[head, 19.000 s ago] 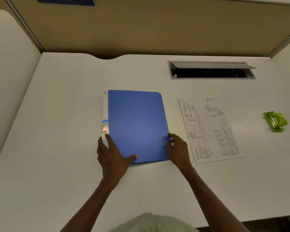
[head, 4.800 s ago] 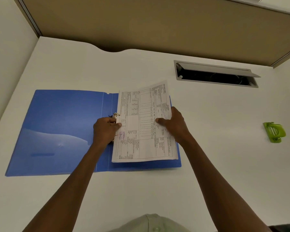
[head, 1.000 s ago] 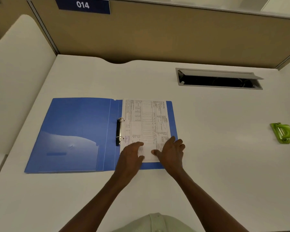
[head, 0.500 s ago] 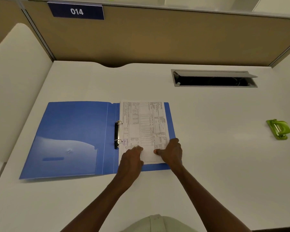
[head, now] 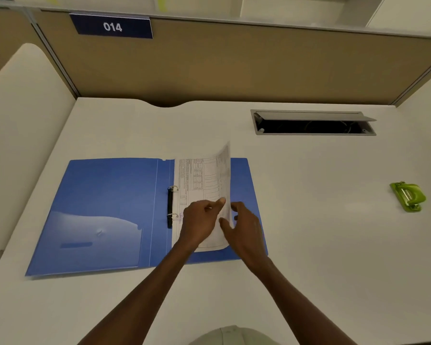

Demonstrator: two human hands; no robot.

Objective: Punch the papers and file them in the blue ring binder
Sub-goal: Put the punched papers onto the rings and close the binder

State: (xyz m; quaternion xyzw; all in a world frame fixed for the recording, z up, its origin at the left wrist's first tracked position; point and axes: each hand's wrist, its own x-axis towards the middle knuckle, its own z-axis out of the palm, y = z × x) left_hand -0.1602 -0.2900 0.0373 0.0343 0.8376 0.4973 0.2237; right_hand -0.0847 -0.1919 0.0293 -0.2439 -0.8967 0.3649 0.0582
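Print on the paper is too small to read from here. Both hands blur slightly, and they hide the paper's lower middle. I can't tell if its punch holes sit on the rings; the left margin lies right beside them. The right hand's fingertips are partly behind the lifted sheet edge.

The blue binder lies open flat on the white desk, left of centre. Its left cover has a clear pocket; the black ring bar runs down the spine.

The paper lies on the binder's right half. Its right edge is lifted and curling up toward the left.

Left arm comes in from bottom centre. The left hand rests over the lower middle of the sheet, thumb raised against the lifted edge, fingers curled on the paper. It's grasping the sheet.

Right arm comes in from bottom right. The right hand sits just right of the left, thumb on the paper's lower right edge, fingers loosely bent behind it. It's pinching that edge.

The green hole punch sits far right, well apart from both hands.
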